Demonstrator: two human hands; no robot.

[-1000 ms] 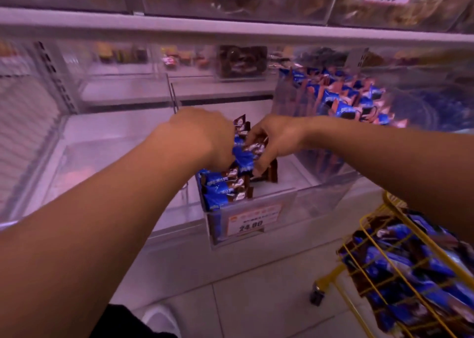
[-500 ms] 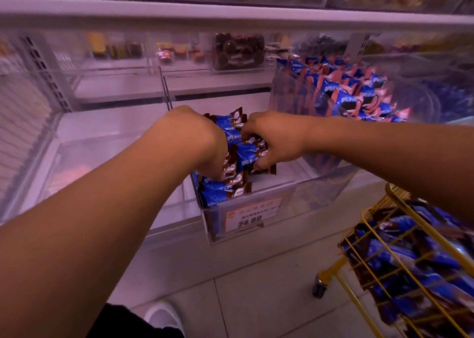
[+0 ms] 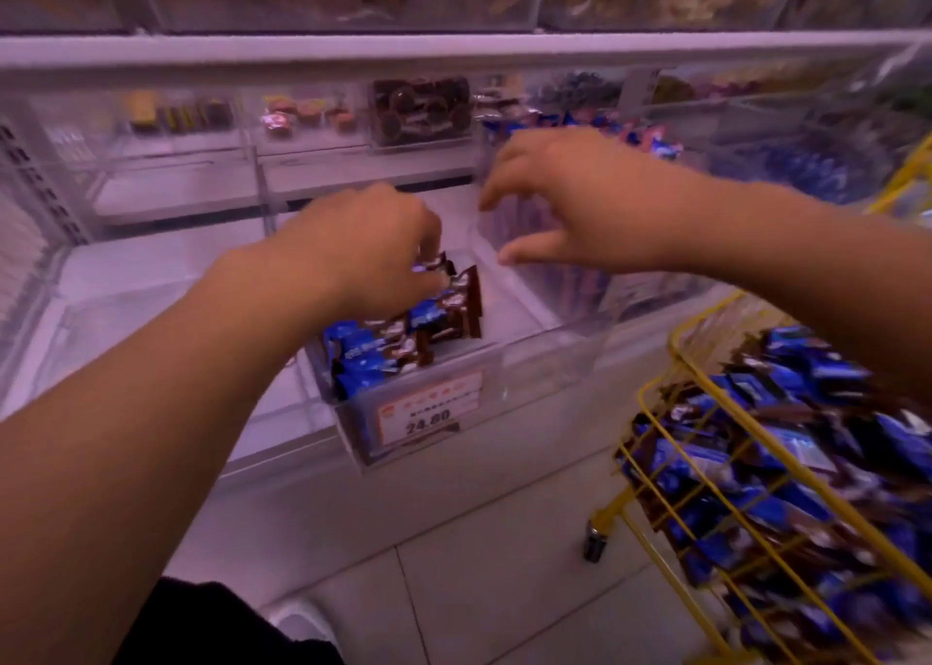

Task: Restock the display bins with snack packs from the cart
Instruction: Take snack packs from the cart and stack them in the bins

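Observation:
A clear display bin [image 3: 514, 357] with a 24.80 price tag [image 3: 428, 409] holds a row of blue and brown snack packs [image 3: 383, 341] along its left side. My left hand [image 3: 368, 256] reaches into the bin, and its curled fingers hold the back of the row of packs. My right hand [image 3: 560, 195] hovers above the bin's right side with fingers spread and nothing in it. The yellow wire cart [image 3: 787, 468] at the lower right is full of the same blue and brown packs.
A neighbouring bin [image 3: 605, 281] to the right holds blue and pink packs. Small clear boxes with cookies [image 3: 421, 109] stand at the back of the shelf. More bins sit on the upper shelf [image 3: 454, 49]. Tiled floor lies below, with my shoe [image 3: 302, 619] at the bottom.
My right hand has let go of the packs and lifted up and to the right, fingers spreading. My left hand stays on the row of packs.

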